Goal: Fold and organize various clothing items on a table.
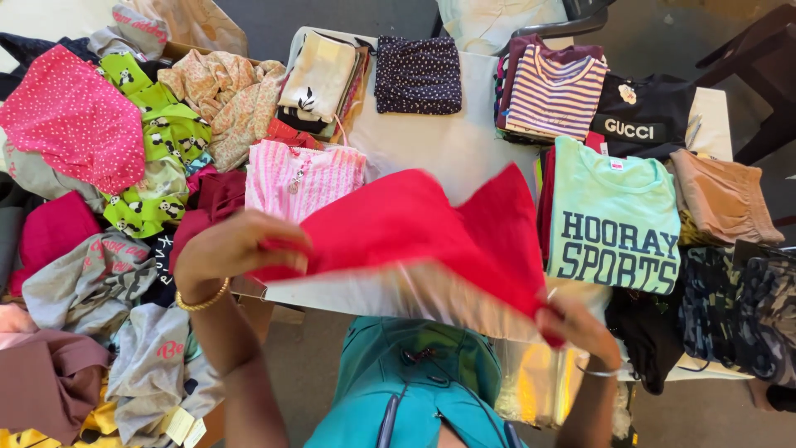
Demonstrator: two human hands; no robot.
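A red garment (423, 228) is stretched out above the white table (448, 145), blurred with motion. My left hand (236, 249) grips its left edge; a gold bangle circles that wrist. My right hand (580, 323) pinches its lower right corner, with a thin bracelet on the wrist. The cloth hangs between both hands over the table's near edge. Below it my teal clothing (414, 382) shows.
A loose heap of clothes (108, 216) fills the left side. Folded stacks sit on the table: a pink striped top (303, 178), dotted navy piece (417, 75), striped shirt (554, 91), black shirt (647, 112), mint printed tee (613, 220), tan piece (723, 195). A dark chair (763, 75) stands far right.
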